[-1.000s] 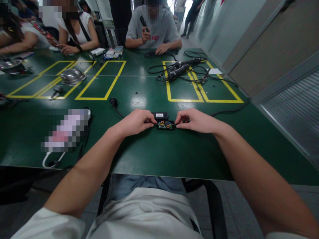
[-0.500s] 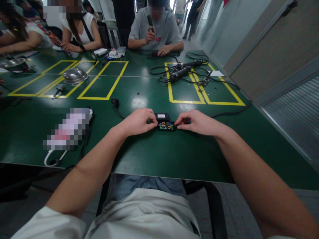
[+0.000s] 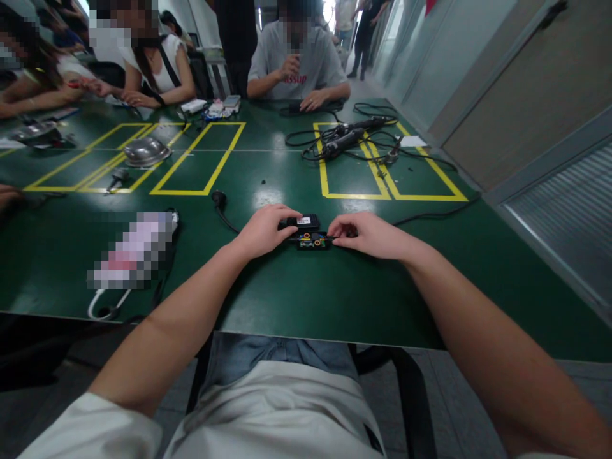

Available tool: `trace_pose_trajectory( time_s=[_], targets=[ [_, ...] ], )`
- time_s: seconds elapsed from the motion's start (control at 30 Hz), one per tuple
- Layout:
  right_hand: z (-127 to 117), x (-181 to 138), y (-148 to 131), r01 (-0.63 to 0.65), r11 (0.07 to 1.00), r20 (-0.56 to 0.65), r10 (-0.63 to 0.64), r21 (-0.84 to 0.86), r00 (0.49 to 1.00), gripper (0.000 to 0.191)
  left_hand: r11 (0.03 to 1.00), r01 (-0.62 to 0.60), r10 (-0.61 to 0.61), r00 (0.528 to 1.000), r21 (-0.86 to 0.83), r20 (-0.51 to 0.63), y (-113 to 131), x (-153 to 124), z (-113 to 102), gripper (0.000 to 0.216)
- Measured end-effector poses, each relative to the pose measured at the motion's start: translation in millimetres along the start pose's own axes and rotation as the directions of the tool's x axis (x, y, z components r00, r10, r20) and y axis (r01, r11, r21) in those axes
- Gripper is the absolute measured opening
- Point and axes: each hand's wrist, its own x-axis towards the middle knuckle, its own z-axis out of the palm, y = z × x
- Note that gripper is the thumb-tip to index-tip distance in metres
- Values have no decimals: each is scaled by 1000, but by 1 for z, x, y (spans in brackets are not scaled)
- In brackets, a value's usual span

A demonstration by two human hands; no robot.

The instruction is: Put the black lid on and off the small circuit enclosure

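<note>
A small black plastic case (image 3: 313,246) lies opened on the table in front of me, with a circuit board (image 3: 310,240) and round orange-ringed parts inside. Just behind it is its black cover (image 3: 313,222), bearing a white label. My left hand (image 3: 270,231) has its fingertips on the cover's left end, thumb on the near side, in a closed grip. At the case's right end, my right hand (image 3: 370,236) pinches the black cord (image 3: 421,217) where it enters; the fingertips partly hide it. Another cord with a plug (image 3: 218,199) runs behind my left hand.
A phone-like object (image 3: 136,245) with a strap lies at left. Yellow tape rectangles mark the green table (image 3: 329,299). Tangled cords and black tools (image 3: 344,141) lie at back right, a metal bowl (image 3: 146,152) at back left. Several people sit across the table.
My left hand has moved from the case's left end to the cover behind it. The case and cover have shifted slightly left in view. My right hand keeps its pinch at the right end.
</note>
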Motion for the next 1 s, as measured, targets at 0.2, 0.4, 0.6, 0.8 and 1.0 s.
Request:
trace_pose_trajectory(
  time_s=[0.2, 0.4, 0.6, 0.8, 1.0],
  targets=[
    [4, 1, 6, -29, 991, -29, 33, 129, 999, 30, 986, -101, 100, 995, -132, -10, 16, -10, -11, 42],
    [2, 0, 6, -18, 994, -27, 21, 109, 999, 32, 972, -180, 202, 969, -153, 142, 20, -13, -12, 39],
    [2, 0, 4, -23, 996, -8, 24, 88, 1000, 26, 979, -168, 183, 974, -116, 135, 21, -12, -9, 37],
    [1, 1, 4, -11, 998, -16, 12, 55, 1000, 26, 980, -176, 188, 972, -96, 139, 20, -11, -7, 35],
    [0, -1, 8, -25, 997, 2, 25, 67, 1000, 29, 965, -85, 119, 985, -246, 128, 18, -8, -5, 34]
  ],
)
